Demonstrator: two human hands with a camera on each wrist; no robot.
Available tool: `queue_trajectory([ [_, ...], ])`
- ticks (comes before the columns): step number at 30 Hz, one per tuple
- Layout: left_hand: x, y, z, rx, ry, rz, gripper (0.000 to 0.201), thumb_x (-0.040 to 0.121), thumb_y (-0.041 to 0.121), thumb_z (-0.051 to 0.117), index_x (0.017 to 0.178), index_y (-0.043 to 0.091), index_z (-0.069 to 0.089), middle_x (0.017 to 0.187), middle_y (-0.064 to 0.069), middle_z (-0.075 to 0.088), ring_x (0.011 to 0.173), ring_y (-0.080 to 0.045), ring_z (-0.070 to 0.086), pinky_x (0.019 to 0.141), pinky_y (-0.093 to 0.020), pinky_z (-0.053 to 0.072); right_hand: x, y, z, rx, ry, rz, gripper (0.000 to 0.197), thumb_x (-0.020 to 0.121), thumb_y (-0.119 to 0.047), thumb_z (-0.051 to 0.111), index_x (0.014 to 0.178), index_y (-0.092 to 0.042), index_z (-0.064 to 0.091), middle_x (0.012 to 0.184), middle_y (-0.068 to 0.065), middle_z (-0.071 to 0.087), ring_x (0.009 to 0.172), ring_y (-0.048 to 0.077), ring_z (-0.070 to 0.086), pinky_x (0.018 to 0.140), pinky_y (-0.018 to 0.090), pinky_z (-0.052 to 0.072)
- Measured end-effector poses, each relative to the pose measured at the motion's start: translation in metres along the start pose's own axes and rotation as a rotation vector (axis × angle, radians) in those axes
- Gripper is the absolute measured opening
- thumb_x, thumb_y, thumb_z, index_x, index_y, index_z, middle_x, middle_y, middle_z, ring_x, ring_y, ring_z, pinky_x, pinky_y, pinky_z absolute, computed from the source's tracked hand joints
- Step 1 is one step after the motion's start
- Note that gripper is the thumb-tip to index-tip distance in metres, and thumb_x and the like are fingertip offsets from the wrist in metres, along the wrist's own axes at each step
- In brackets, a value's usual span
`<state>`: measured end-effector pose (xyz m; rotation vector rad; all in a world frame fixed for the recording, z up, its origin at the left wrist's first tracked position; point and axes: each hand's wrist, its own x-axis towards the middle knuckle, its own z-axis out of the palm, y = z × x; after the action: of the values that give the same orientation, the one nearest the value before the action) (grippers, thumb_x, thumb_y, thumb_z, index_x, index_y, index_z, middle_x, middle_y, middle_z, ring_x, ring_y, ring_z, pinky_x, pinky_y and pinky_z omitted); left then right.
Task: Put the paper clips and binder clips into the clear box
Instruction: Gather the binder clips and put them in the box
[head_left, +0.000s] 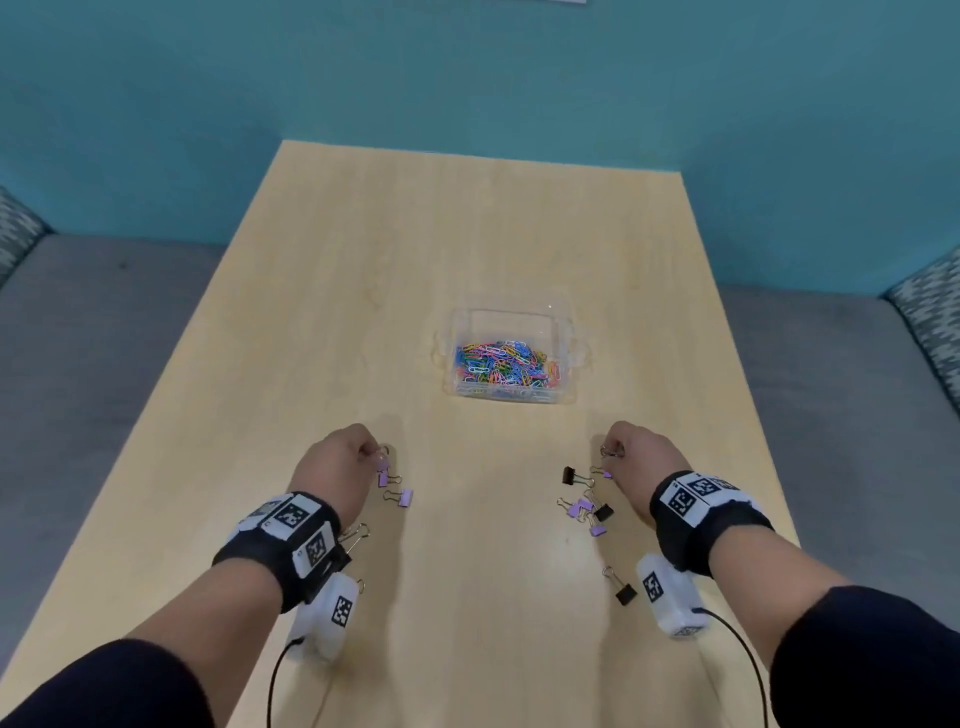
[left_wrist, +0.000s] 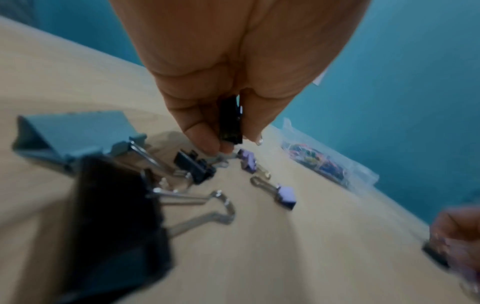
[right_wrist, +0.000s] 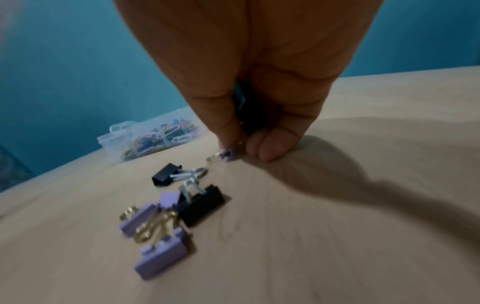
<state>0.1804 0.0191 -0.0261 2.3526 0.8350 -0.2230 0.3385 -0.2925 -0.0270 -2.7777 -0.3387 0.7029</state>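
Both my left hand (head_left: 345, 457) and right hand (head_left: 636, 454) pinch small binder clips (head_left: 586, 508) on the table (head_left: 483, 234), short of the clear box (head_left: 506, 358); they look light, stiff, best taken by wire loops

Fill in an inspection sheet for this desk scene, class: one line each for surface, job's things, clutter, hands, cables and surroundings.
Surface: light wooden table, bare at the far end.
Job's things: clear box holding coloured paper clips; purple and black binder clips loose on the near half, none seen in the box.
Clutter: nothing seen.
Hands: left hand holds a black clip and pinches at another on the table; right hand also holds a black clip and pinches a small purple one.
Cables: black cable from each wrist unit.
Surroundings: teal wall, grey seating at both sides.
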Motion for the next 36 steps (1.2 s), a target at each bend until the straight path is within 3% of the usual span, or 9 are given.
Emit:
queue_trajectory([
  [2, 0.001, -0.001, -0.005, -0.244, 0.038, -0.106, 0.012, 0.089, 0.013, 0.048, 0.082, 0.018, 0.055, 0.072, -0.007, 0.066, 0.058, -0.023, 0.062, 0.044, -0.030, 0.048, -0.002, 0.000, -0.004, 0.072, 0.032, 0.024, 0.015, 0.087, -0.006, 0.046, 0.086, -0.017, 0.055, 0.084, 0.004, 0.061, 0.069, 0.022, 0.056, 0.057, 0.028, 0.042],
  [5, 0.006, -0.007, -0.012, -0.480, 0.087, -0.201, 0.011, 0.086, 0.003, 0.047, 0.085, 0.011, 0.053, 0.080, -0.019, 0.067, 0.063, -0.027, 0.065, 0.066, -0.046, 0.059, -0.004, 0.006, -0.012, 0.143, 0.075, 0.055, 0.018, 0.080, -0.001, 0.040, 0.081, -0.015, 0.050, 0.077, 0.007, 0.059, 0.058, 0.020, 0.047, 0.053, 0.029, 0.039],
  [8, 0.007, -0.006, -0.015, -0.255, 0.058, -0.148, 0.008, 0.084, 0.012, 0.051, 0.087, 0.019, 0.052, 0.077, -0.011, 0.066, 0.063, -0.026, 0.061, 0.060, -0.040, 0.053, -0.007, 0.013, -0.017, 0.137, 0.054, 0.047, 0.022, 0.083, -0.002, 0.036, 0.089, -0.019, 0.049, 0.081, 0.006, 0.061, 0.062, 0.023, 0.054, 0.056, 0.031, 0.047],
  [11, 0.003, 0.000, -0.010, 0.002, -0.042, -0.074, 0.017, 0.081, 0.016, 0.057, 0.096, 0.023, 0.054, 0.089, 0.002, 0.059, 0.068, -0.018, 0.060, 0.050, -0.025, 0.041, -0.007, 0.015, -0.016, 0.088, -0.022, -0.037, 0.035, 0.088, -0.005, 0.042, 0.117, -0.023, 0.053, 0.102, -0.003, 0.057, 0.093, 0.022, 0.060, 0.075, 0.029, 0.048],
  [14, 0.005, 0.002, 0.001, 0.264, -0.092, 0.086, 0.022, 0.082, 0.024, 0.062, 0.103, 0.020, 0.055, 0.090, 0.003, 0.051, 0.075, -0.015, 0.054, 0.058, -0.026, 0.040, 0.000, 0.017, -0.010, -0.118, -0.054, -0.171, 0.034, 0.090, -0.017, 0.054, 0.123, -0.025, 0.054, 0.106, -0.001, 0.056, 0.095, 0.019, 0.055, 0.079, 0.030, 0.046],
  [17, 0.008, 0.006, 0.006, 0.313, -0.077, 0.103, 0.016, 0.085, 0.028, 0.059, 0.097, 0.018, 0.055, 0.086, 0.002, 0.049, 0.075, -0.017, 0.052, 0.062, -0.028, 0.043, 0.007, 0.020, -0.004, -0.223, -0.049, -0.259, 0.028, 0.092, -0.014, 0.050, 0.118, -0.023, 0.055, 0.100, -0.001, 0.052, 0.092, 0.019, 0.050, 0.076, 0.031, 0.045],
  [22, 0.009, 0.023, 0.004, 0.348, -0.068, 0.040, 0.020, 0.086, 0.036, 0.054, 0.083, 0.017, 0.047, 0.077, 0.002, 0.052, 0.065, -0.015, 0.051, 0.051, -0.028, 0.034, 0.013, 0.019, -0.004, -0.285, -0.030, -0.293, 0.028, 0.087, -0.002, 0.041, 0.105, -0.018, 0.056, 0.093, 0.002, 0.051, 0.084, 0.022, 0.049, 0.071, 0.034, 0.046],
  [31, 0.015, 0.047, 0.011, 0.376, -0.162, -0.067, 0.007, 0.075, 0.007, 0.046, 0.075, 0.014, 0.046, 0.069, -0.001, 0.056, 0.056, -0.016, 0.050, 0.045, -0.024, 0.032, 0.016, 0.020, -0.009, -0.310, -0.031, -0.295, 0.015, 0.085, 0.000, 0.043, 0.084, -0.015, 0.047, 0.090, 0.002, 0.041, 0.056, 0.023, 0.047, 0.055, 0.035, 0.046],
  [36, 0.016, 0.048, 0.004, 0.265, -0.180, -0.117, 0.005, 0.072, 0.013, 0.053, 0.077, 0.014, 0.053, 0.071, -0.001, 0.060, 0.062, -0.017, 0.055, 0.048, -0.024, 0.034, 0.020, 0.020, -0.013, -0.237, -0.038, -0.237, 0.013, 0.082, -0.003, 0.047, 0.082, -0.017, 0.047, 0.086, -0.001, 0.046, 0.065, 0.022, 0.053, 0.057, 0.030, 0.044],
])
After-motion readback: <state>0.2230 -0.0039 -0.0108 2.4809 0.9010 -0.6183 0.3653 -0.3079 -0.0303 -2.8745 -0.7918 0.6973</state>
